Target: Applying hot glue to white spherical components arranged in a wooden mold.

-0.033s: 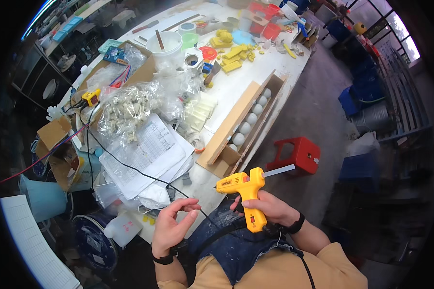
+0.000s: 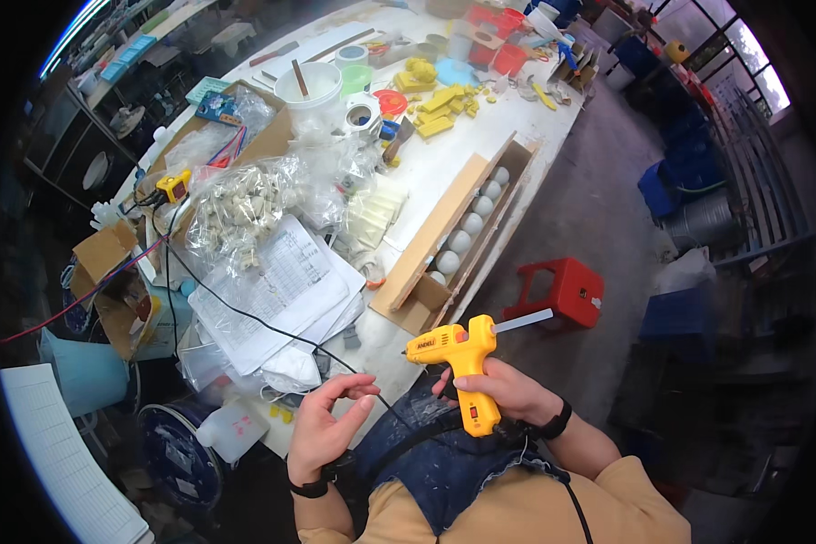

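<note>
My right hand is closed round the handle of a yellow glue gun, held in front of my dark blue apron. Its nozzle points left, and a pale glue stick juts from the back. My left hand is empty, its fingers curved and apart from the thumb. A black cable runs from the table past the fingertips of that hand. Just beyond the gun, a long open cardboard box stands at the table's edge with a row of white balls in it.
On the table lie paper sheets, plastic bags of small pale pieces, a white bucket and yellow blocks. A red stool stands on the floor at right. A blue drum is below left.
</note>
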`<state>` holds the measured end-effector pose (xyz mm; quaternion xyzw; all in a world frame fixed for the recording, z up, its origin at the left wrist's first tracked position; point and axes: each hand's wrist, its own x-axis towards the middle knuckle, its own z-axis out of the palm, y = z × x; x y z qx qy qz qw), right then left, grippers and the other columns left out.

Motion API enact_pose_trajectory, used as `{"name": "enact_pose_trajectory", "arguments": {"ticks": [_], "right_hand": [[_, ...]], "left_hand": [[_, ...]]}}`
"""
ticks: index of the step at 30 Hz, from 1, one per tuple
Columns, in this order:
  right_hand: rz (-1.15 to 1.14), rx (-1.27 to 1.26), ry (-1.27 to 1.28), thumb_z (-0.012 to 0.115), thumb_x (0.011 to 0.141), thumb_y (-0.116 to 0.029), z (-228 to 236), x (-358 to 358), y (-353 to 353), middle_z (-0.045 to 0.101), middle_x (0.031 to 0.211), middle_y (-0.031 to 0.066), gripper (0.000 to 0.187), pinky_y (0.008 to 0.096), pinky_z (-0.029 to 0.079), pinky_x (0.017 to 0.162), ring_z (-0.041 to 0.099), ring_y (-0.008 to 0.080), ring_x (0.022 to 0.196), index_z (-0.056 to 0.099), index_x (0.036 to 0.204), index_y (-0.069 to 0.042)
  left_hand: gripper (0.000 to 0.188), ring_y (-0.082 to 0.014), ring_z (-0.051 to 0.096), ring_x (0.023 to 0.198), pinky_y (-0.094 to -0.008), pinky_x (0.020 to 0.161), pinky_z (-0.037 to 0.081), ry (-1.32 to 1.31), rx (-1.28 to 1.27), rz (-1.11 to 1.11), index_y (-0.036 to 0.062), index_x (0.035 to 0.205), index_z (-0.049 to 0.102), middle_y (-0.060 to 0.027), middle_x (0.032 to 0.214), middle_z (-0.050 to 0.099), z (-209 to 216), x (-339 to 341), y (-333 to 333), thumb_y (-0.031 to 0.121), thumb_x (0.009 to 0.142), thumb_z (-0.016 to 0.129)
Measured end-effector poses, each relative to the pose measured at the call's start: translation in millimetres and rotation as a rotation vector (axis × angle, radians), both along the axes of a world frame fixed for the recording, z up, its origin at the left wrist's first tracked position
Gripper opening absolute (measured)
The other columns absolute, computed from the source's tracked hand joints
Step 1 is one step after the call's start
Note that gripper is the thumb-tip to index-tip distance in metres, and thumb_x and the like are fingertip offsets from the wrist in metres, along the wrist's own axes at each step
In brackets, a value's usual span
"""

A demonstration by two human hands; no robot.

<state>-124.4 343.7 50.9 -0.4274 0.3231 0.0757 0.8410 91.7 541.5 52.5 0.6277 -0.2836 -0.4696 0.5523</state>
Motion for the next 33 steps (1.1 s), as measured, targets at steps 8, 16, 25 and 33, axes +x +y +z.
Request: {"name": "enact_pose_trajectory", "arguments": {"ticks": [8, 16, 25, 33], "right_hand": [[-0.043, -0.063, -0.084, 0.061, 0.097, -0.023, 0.8, -26.4, 1.7, 0.064, 0.115, 0.0067, 0.038, 0.0264, 0.049, 0.083, 0.058, 0.0103, 0.095, 0.051, 0.128, -0.003], [-0.089, -0.045, -0.115, 0.061, 0.096, -0.02, -8.7, -47.6, -0.1, 0.061, 0.122, 0.014, 0.039, 0.0337, 0.051, 0.098, 0.06, 0.0194, 0.113, 0.048, 0.128, -0.001], [-0.089, -0.114, -0.116, 0.059, 0.096, -0.017, -1.8, -47.3, -4.3, 0.061, 0.121, 0.0137, 0.038, 0.0348, 0.051, 0.097, 0.06, 0.0196, 0.11, 0.048, 0.129, -0.002], [-0.138, -0.1, -0.092, 0.06, 0.095, -0.017, -0.3, -46.1, -5.9, 0.062, 0.12, 0.0134, 0.034, 0.0346, 0.052, 0.096, 0.06, 0.0197, 0.109, 0.051, 0.125, -0.003]], "left_hand": [[0.027, -0.0125, 0.065, 0.091, -0.0279, 0.086, 0.051, -0.012, -0.016, -0.068, -0.0027, 0.118, 0.065, -0.0084, 0.1, 0.072, 5.7, -37.8, -3.0, 0.007, 0.092, 0.068], [0.026, -0.0133, 0.066, 0.091, -0.0278, 0.085, 0.051, -0.097, -0.002, -0.098, -0.0029, 0.117, 0.065, -0.0086, 0.099, 0.073, 12.6, -49.7, -7.5, 0.008, 0.093, 0.068], [0.027, -0.0121, 0.065, 0.094, -0.0278, 0.088, 0.05, -0.099, 0.019, -0.091, -0.0023, 0.117, 0.065, -0.0076, 0.101, 0.073, 17.2, -57.6, -7.4, 0.011, 0.094, 0.067], [0.027, -0.0119, 0.065, 0.094, -0.0278, 0.088, 0.05, -0.102, 0.057, -0.098, -0.0027, 0.118, 0.065, -0.0072, 0.101, 0.073, 10.6, -52.1, -9.8, 0.013, 0.095, 0.067]]}}
